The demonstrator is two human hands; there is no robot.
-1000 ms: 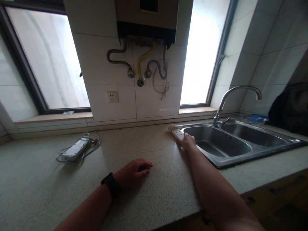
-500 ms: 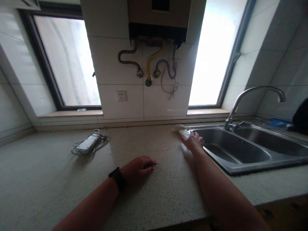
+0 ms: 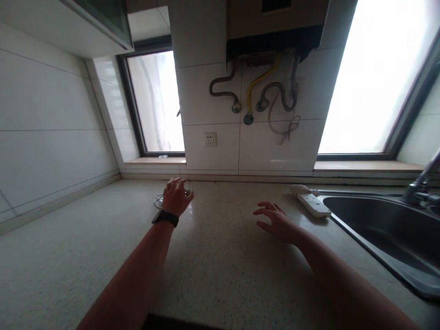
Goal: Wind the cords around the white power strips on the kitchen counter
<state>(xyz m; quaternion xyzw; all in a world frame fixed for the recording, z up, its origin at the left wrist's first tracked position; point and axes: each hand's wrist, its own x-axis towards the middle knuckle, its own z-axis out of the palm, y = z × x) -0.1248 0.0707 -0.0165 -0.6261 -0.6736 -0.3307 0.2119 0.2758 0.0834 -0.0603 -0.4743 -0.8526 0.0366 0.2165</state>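
Observation:
My left hand (image 3: 176, 197), with a black band on its wrist, is over a white power strip (image 3: 160, 200) on the left of the counter. Its fingers curl down around the strip and hide most of it. Loops of the grey cord (image 3: 188, 187) stick out on both sides of the hand. My right hand (image 3: 273, 220) is open above the middle of the counter, fingers spread and holding nothing. To its right, a second white power strip (image 3: 313, 205) lies by the sink edge, its cord (image 3: 299, 190) bundled at the far end.
The speckled counter (image 3: 220, 266) runs along a tiled wall with a socket (image 3: 210, 139). A metal sink (image 3: 385, 229) and part of its faucet (image 3: 421, 185) are at right. Above hang a water heater (image 3: 275, 27) and its hoses (image 3: 223, 93). A cabinet (image 3: 85, 32) juts out at upper left.
The view has swung left. My left hand has gone from the middle of the counter onto the left power strip. My right hand has left the strip by the sink and moved left.

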